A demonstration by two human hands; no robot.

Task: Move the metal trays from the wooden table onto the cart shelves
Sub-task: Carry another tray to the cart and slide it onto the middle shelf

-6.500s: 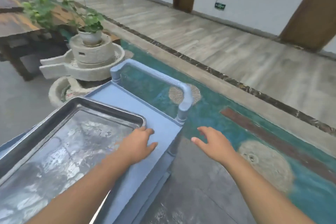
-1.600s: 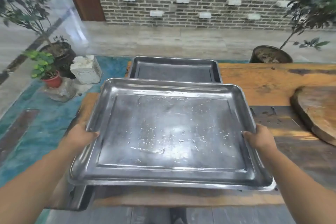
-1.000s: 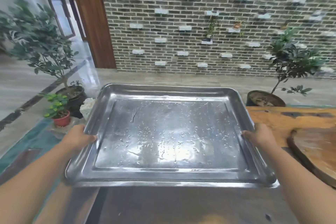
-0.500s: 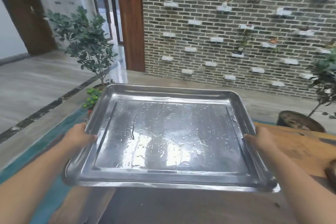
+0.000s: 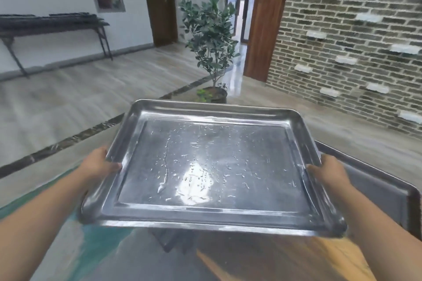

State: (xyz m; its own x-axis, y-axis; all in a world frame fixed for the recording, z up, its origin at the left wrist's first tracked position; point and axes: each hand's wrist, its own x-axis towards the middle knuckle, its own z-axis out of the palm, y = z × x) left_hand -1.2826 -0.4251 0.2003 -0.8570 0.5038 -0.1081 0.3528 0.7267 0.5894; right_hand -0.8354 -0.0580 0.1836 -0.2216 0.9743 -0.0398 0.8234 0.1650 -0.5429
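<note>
Behind the tray (image 5: 212,166), at upper centre of the frame, a potted plant (image 5: 211,36) stands on the floor beside a wooden pillar (image 5: 265,18); a brick wall (image 5: 356,36) fills the upper right, and a dark side table (image 5: 52,24) sits against the white wall at upper left. At the right edge a second tray (image 5: 383,185) lies on the wooden table (image 5: 285,260), partly hidden under the one you hold. Nothing stands between you and the plant except open floor.

Both your forearms reach forward from the lower corners. Your left hand (image 5: 98,166) clasps the tray's left rim, thumb over the lip and fingers hidden beneath. Your right hand (image 5: 328,170) clasps the right rim the same way.

You hold the tray in the air at mid-frame, roughly level, its near edge low in the frame above the table's end and the teal floor. Each hand grips about halfway along its side, so the tray spans the space between them. Water droplets and a bright glare mark its flat bottom.
</note>
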